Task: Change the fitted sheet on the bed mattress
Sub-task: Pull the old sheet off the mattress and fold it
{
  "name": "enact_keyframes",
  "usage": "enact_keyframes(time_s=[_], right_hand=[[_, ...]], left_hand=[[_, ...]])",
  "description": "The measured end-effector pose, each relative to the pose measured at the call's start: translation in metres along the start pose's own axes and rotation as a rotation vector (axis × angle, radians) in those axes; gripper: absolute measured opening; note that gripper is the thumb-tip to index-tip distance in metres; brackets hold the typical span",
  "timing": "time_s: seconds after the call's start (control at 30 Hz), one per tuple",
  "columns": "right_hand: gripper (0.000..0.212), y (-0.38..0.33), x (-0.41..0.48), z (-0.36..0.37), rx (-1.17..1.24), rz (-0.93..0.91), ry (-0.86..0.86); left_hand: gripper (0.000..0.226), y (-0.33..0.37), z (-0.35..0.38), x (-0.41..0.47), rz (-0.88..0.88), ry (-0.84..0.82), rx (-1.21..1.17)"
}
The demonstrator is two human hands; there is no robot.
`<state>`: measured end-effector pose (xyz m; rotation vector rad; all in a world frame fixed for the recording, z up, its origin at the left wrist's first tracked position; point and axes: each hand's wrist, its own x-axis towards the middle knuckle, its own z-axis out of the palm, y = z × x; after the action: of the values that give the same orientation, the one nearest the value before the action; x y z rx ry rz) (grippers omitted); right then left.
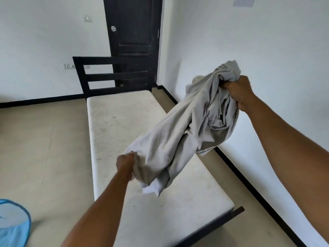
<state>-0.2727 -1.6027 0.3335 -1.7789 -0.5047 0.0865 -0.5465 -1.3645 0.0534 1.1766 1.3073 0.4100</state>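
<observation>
White-walled bedroom; bare mattress on its black frame. Grey fitted sheet: bunched, held clear above the mattress. Your left hand grips its lower end, your right hand its upper, probably for carrying away or spreading.

A plain pale grey sheet. An off-white mattress with a fine dotted texture and faint grey smudges. The headboard, door and skirting are black; the door knob is silver. The walls are white, the floor is beige, and the basket is translucent light blue.
</observation>
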Motion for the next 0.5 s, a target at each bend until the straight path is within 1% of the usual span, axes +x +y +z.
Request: enact_keyframes(time_s=[0.03,0.07,0.13,0.17,0.2,0.23,0.27,0.3,0.33,0.37,0.4,0.43,0.5], right_hand=[[0.034,0.015,-0.002,0.000,-0.062,0.036,-0.018],[0.037,0.030,-0.006,0.000,-0.125,0.067,-0.030],[0.047,0.062,-0.012,0.000,-0.214,0.123,-0.040],[0.050,0.077,-0.016,0.000,-0.234,0.149,-0.041],[0.048,0.088,-0.019,0.000,-0.246,0.172,-0.047],[0.043,0.098,-0.020,0.000,-0.244,0.196,-0.058],[0.037,0.106,-0.019,0.000,-0.237,0.213,-0.067],[0.035,0.110,-0.019,0.001,-0.227,0.225,-0.072],[0.035,0.112,-0.016,0.002,-0.218,0.233,-0.078],[0.036,0.112,-0.014,0.002,-0.210,0.229,-0.095],[0.036,0.110,-0.010,0.002,-0.210,0.224,-0.125],[0.034,0.108,-0.007,0.002,-0.213,0.226,-0.169],[0.032,0.105,0.001,-0.002,-0.240,0.250,-0.293]], left_hand=[[0.046,0.008,-0.010,0.007,0.043,0.039,0.023],[0.044,0.020,-0.019,0.014,0.074,0.088,-0.038],[0.035,0.048,-0.033,0.025,0.066,0.118,-0.305],[0.034,0.060,-0.038,0.027,0.064,0.071,-0.440],[0.039,0.071,-0.043,0.023,0.049,-0.036,-0.548],[0.049,0.078,-0.046,0.017,0.002,-0.169,-0.565],[0.056,0.079,-0.050,0.009,-0.050,-0.314,-0.460],[0.059,0.075,-0.054,0.002,-0.092,-0.449,-0.259],[0.055,0.068,-0.055,-0.002,-0.118,-0.551,-0.034],[0.049,0.063,-0.056,0.000,-0.135,-0.581,0.147],[0.044,0.062,-0.055,0.002,-0.133,-0.529,0.249],[0.041,0.061,-0.054,0.009,-0.087,-0.421,0.248],[0.032,0.075,-0.053,0.021,0.067,-0.220,-0.007]])
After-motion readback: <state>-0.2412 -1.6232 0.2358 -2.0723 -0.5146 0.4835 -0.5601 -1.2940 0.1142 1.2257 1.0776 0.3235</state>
